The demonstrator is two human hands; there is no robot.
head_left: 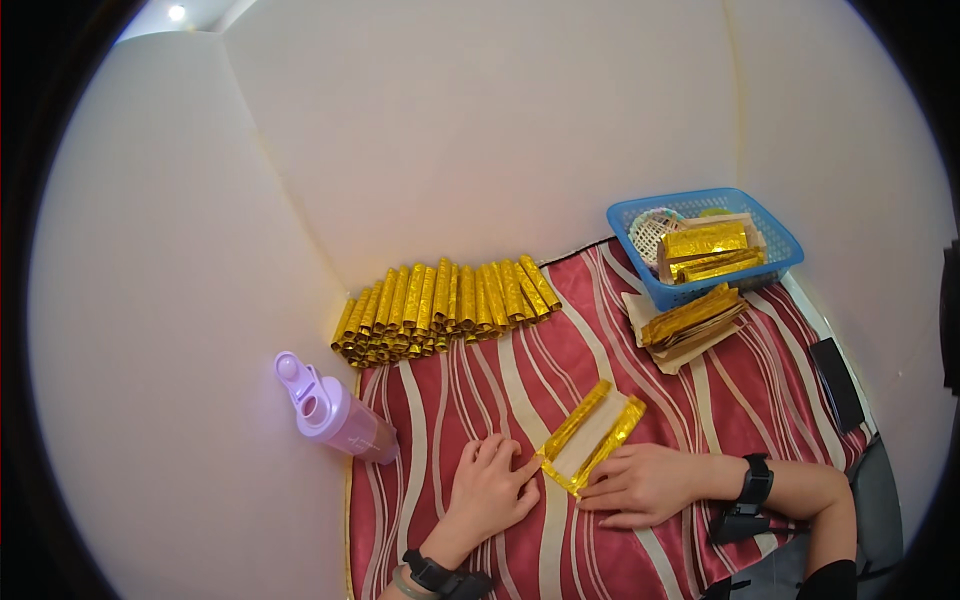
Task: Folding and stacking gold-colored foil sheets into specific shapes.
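Gold foil tubes (443,292) lie stacked, seemingly finished; flat pieces (695,322) beside and inside the blue basket (782,262) look unrolled. One part-folded sheet (590,434) rests on the counter (465,395), touched by left hand (487,490) and right hand (643,484), fingers loosely bent; pinching unclear.

The right fingers (605,488) partly hide the golden sheet (592,437); a sleeve (832,582) is cropped below.

Bright ceiling light (177,13), black fisheye edges

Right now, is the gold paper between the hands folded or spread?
Partly folded: the gold-foil paper has gold strips along both long sides, its pale middle exposed.
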